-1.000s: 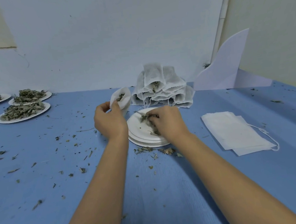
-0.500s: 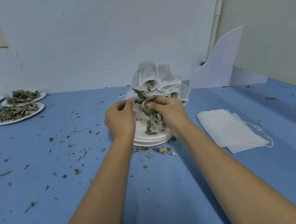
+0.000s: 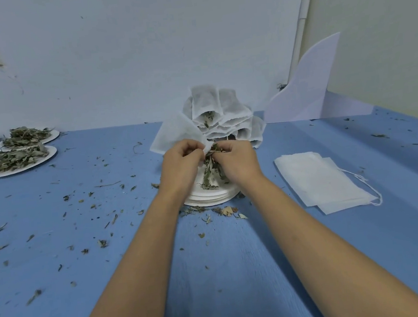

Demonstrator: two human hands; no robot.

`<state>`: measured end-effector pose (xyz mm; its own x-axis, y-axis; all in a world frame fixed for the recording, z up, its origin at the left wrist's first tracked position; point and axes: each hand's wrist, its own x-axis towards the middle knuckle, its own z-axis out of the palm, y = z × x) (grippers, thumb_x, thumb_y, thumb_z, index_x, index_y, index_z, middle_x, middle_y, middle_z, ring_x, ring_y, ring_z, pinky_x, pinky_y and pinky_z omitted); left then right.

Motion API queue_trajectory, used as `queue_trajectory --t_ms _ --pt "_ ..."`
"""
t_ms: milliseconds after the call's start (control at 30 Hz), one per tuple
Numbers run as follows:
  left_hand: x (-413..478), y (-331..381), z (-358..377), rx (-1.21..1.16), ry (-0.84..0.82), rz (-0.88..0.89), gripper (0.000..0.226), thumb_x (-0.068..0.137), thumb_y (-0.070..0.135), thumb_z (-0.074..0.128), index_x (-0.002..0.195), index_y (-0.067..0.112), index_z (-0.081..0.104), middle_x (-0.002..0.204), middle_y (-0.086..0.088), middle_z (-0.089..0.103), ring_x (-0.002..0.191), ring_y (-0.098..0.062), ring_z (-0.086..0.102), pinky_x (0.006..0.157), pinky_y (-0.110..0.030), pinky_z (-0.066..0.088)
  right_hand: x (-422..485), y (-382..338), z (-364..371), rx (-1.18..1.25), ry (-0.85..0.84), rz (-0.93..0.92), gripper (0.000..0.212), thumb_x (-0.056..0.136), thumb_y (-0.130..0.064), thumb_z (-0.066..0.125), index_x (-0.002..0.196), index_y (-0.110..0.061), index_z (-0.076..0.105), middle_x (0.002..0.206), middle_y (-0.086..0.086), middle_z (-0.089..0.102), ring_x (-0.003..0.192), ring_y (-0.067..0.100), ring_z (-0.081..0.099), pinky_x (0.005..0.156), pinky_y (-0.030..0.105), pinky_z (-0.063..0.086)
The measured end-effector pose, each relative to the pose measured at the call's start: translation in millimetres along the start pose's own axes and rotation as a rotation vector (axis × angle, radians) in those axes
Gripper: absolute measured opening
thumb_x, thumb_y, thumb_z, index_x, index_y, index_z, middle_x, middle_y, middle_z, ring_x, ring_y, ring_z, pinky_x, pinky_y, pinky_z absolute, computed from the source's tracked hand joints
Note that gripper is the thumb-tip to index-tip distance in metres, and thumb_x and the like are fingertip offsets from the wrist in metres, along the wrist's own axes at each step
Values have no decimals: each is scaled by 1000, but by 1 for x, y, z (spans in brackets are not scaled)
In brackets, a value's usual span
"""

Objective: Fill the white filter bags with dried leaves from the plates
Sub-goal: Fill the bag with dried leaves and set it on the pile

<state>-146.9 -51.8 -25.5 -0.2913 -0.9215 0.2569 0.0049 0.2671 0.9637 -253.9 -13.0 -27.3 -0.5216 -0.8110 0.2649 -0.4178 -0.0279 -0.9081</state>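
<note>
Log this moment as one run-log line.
left hand: holds filter bag | right hand: pushing dried leaves in | over plate stack

No text, label, brand, number or sign can be read anywhere in the view. The white filter bags, the paper plates, the blue table covering and the pale wall all show plain, unmarked surfaces.
</note>
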Motion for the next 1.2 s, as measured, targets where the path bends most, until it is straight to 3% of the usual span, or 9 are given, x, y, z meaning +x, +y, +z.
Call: queue_trajectory --t_ms 167,300,433,567,667,833,967,1067,1200 --pt "-1 -2 6 78 -157 60 28 78 -3 59 87 23 55 75 5 51 56 5 47 54 -7 41 3 -1 -1 67 18 93 12 81 3 51 75 8 60 65 14 49 61 20 41 58 34 33" --pt "-3 -6 12 210 -181 142 43 67 4 74 100 20 51 86 3 52 68 -1 48 57 -8 42 4 -7 -5 256 -36 209 18 78 7 44 67 -4 54 68 13 50 64 22 43 54 32 35" --pt "-3 -4 8 265 -64 203 37 65 14 81 90 18 54 78 2 53 62 -3 46 54 -8 40 2 -12 -2 365 -57 256 17 80 -2 41 75 -9 55 73 13 49 62 21 44 52 27 36" --pt "0 -3 3 340 82 251 34 68 17 83 86 17 55 80 2 49 63 -6 41 55 -9 38 1 -14 5 375 -62 260 30 89 -19 36 71 -15 59 81 5 62 69 18 51 75 39 45" --pt "1 -3 2 348 113 282 34 67 15 82 87 18 55 85 7 43 65 -4 41 60 -7 38 -1 -19 8 307 -54 208 30 90 -25 35 73 -19 60 91 6 66 76 21 55 82 45 47" --pt "1 -7 3 346 113 254 32 69 15 81 85 21 54 89 5 40 63 -3 41 61 -2 37 -8 -19 10 162 -25 174 47 78 -36 35 94 -1 61 100 14 67 87 26 63 89 54 47" --pt "3 -11 0 381 118 233 31 70 11 78 82 19 51 91 1 41 63 -4 40 59 1 34 -7 -17 11 182 -27 193 35 84 -32 41 80 -5 62 96 15 69 81 23 59 91 52 47" --pt "1 -12 -1 421 137 261 30 72 6 74 77 18 47 91 0 42 63 -3 40 60 -1 34 -2 -17 8 212 -55 207 32 88 -31 43 74 -16 68 90 8 72 91 24 66 92 46 48" --pt "1 -10 0 422 156 293 30 73 2 68 69 20 45 82 4 42 64 -4 40 61 -3 34 -1 -16 -1 318 -45 139 23 91 -16 47 76 -13 64 74 0 69 75 15 67 77 32 52"
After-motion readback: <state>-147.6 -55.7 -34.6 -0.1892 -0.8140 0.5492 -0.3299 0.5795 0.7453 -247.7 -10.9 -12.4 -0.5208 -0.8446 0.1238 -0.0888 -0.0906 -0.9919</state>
